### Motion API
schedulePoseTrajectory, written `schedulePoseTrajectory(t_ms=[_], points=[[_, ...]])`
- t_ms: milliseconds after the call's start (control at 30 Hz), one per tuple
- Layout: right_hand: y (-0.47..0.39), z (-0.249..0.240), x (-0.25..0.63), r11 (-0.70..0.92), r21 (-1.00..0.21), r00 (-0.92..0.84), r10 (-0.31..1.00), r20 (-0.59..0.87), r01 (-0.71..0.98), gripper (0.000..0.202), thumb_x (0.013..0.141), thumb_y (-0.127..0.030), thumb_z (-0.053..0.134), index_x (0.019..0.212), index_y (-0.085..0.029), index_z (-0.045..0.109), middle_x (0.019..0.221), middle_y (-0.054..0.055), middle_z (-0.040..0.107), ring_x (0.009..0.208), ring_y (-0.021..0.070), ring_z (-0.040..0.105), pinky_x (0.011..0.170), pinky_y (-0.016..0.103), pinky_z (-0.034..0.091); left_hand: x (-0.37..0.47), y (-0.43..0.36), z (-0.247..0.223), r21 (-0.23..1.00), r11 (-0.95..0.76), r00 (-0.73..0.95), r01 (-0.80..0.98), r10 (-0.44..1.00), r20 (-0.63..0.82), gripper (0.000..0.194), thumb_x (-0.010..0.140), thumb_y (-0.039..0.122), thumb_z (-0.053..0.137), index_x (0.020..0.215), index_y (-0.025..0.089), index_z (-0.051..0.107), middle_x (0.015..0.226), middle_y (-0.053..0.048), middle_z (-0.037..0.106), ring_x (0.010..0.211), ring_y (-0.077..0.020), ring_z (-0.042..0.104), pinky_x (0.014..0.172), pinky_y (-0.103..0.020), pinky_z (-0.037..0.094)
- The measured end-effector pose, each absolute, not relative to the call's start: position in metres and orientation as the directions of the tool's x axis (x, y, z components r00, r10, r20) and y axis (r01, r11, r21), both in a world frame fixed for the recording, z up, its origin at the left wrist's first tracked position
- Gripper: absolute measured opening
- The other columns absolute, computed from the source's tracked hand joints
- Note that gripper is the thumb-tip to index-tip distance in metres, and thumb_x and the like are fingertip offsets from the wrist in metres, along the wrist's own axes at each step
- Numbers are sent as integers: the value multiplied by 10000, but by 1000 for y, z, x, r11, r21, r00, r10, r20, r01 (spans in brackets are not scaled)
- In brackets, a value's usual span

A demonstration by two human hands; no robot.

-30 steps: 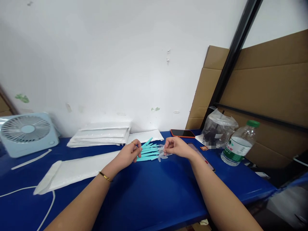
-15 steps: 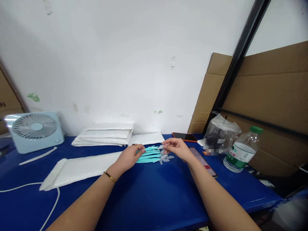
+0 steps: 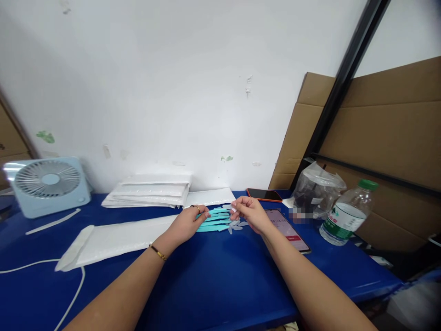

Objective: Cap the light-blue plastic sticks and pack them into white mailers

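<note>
Several slim turquoise sticks [image 3: 215, 221] lie side by side on the blue table. My left hand [image 3: 189, 224] is closed over their left ends, thumb and fingers pinching at least one stick. At their right ends, my right hand [image 3: 251, 214] pinches a small pale piece, mostly hidden by the fingertips; it looks like one of the translucent covers. Several loose translucent covers [image 3: 235, 225] lie just below the right fingers. Left of my left hand lies a long white padded envelope [image 3: 120, 239], its flap end pointing left.
A stack of white envelopes [image 3: 148, 191] rests against the wall. A light blue fan [image 3: 51, 184] stands at the left near a white cable [image 3: 81, 282]. On the right are a lit phone [image 3: 292, 234], an orange-edged phone [image 3: 264, 195], a bagged cup [image 3: 315, 191] and a water bottle [image 3: 344, 216].
My right hand has moved slightly left, nearer the stick ends, and its fingers now cover more of the pale piece. My left hand stays on the sticks. The view has shifted a little.
</note>
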State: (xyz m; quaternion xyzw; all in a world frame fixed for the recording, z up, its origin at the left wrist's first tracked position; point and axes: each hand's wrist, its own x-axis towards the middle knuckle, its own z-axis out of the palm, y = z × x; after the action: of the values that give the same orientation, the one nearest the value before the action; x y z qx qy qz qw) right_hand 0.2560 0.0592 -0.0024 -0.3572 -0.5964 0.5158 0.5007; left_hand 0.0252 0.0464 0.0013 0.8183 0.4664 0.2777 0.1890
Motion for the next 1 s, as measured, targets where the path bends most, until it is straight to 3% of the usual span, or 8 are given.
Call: schedulePoseTrajectory(t_ms=[300,433,567,667,833,900,1000], points=[[55,-4,250,181,-982,-281,941,190,-58,338,683,-453,662,732,-146,530,640,25,639,534,143,631,488,220,457,30,43,4,589,-497,418,638,865,277,331,857,432,332,824,200,566,728,-1,571,689,-150,507,652,-257,368],[53,-2,255,212,-966,-443,888,128,146,355,707,-473,626,762,-124,588,595,28,625,515,128,604,485,210,429,35,36,0,605,-477,463,638,865,193,352,835,454,377,774,192,603,769,-13,599,678,-146,519,625,-243,379],[55,0,268,412,-766,-411,887,212,494,312,733,-435,598,793,-137,671,602,20,607,487,87,507,465,197,351,35,32,-5,550,-481,531,683,844,79,325,797,468,452,754,211,645,768,-16,622,671,-160,542,585,-242,374],[55,-3,269,483,-566,-412,874,258,668,253,697,-407,629,711,-160,683,673,25,627,544,95,500,481,202,331,33,36,-9,424,-510,497,748,854,152,238,772,407,516,855,233,655,836,-29,619,749,-182,555,614,-253,382],[51,-8,260,476,-369,-442,879,179,799,148,621,-304,678,713,-187,672,712,27,656,626,133,556,518,205,347,30,48,-12,201,-568,529,798,820,218,158,755,310,551,834,241,669,870,-42,644,845,-215,559,708,-289,383],[52,-9,261,474,-297,-442,880,172,829,88,622,-190,629,699,-193,672,711,26,665,626,138,568,535,209,356,29,51,-11,167,-582,548,796,809,210,168,775,297,519,801,226,668,828,-45,659,793,-205,571,698,-293,378],[55,-9,267,478,-251,-449,878,167,842,164,592,-108,584,689,-198,681,698,18,673,620,144,581,545,214,367,28,50,-9,160,-631,593,759,772,227,191,788,290,488,742,216,657,775,-44,670,749,-194,580,701,-298,370]])
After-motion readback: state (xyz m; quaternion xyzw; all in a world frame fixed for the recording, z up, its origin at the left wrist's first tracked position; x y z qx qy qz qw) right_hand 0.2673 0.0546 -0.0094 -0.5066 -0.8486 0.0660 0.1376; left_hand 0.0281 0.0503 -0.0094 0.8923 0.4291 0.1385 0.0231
